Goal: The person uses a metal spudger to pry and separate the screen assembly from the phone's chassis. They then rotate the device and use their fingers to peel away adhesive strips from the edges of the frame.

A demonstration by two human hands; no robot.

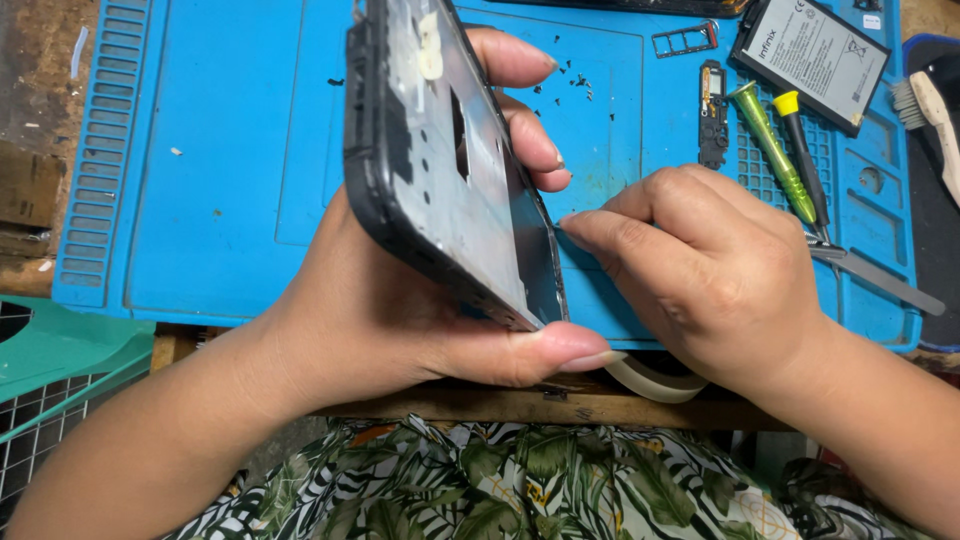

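Phone frame's [440, 160] top edge cropped

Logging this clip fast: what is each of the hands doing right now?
Left hand: closed around the dark phone frame, holding it tilted above the blue mat.
Right hand: fingers pinched together at the frame's edge; anything pinched cannot be told.

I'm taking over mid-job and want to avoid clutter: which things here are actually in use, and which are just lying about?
In use:
- phone frame, held tilted in the left hand
- right hand, fingertips pinched at the frame's edge

Lying about on the blue mat:
- battery
- two screwdrivers
- loose screws
- card tray
- small black part
- brush
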